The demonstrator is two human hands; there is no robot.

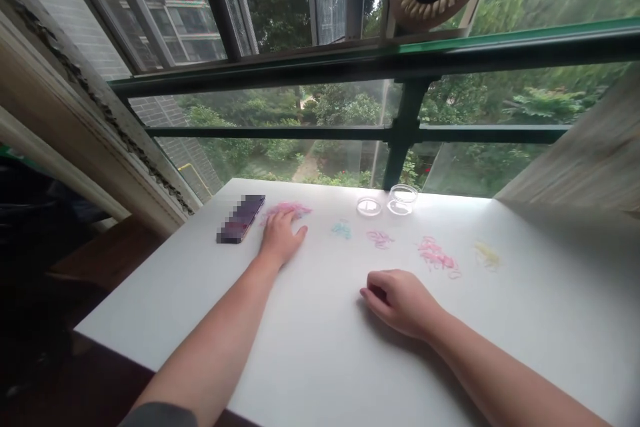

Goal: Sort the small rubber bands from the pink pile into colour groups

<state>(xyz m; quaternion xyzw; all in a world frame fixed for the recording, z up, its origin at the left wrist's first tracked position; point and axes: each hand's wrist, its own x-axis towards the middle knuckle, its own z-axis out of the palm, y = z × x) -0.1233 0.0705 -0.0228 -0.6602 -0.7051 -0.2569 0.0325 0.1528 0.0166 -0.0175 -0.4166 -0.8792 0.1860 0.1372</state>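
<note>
My left hand (283,237) lies on the far left part of the white table, fingers stretched out over a pile of thin pink loops (295,208) that look like small rubber bands. Its thumb stands apart, and the fingertips touch or cover part of the pile. Nearer to me, my right hand (400,300) rests on the table in a loose fist, with nothing visible in it. Beyond it are small heaps of similar loops: blue (343,229), purple (380,239), pink-red (439,257) and yellow (487,255).
Left of my left hand is a dark phone (249,213), partly pixelated. Two clear round containers, one low (369,206) and one taller (402,200), stand at the back of the white table (310,360). Behind it runs a dark green window railing (270,133).
</note>
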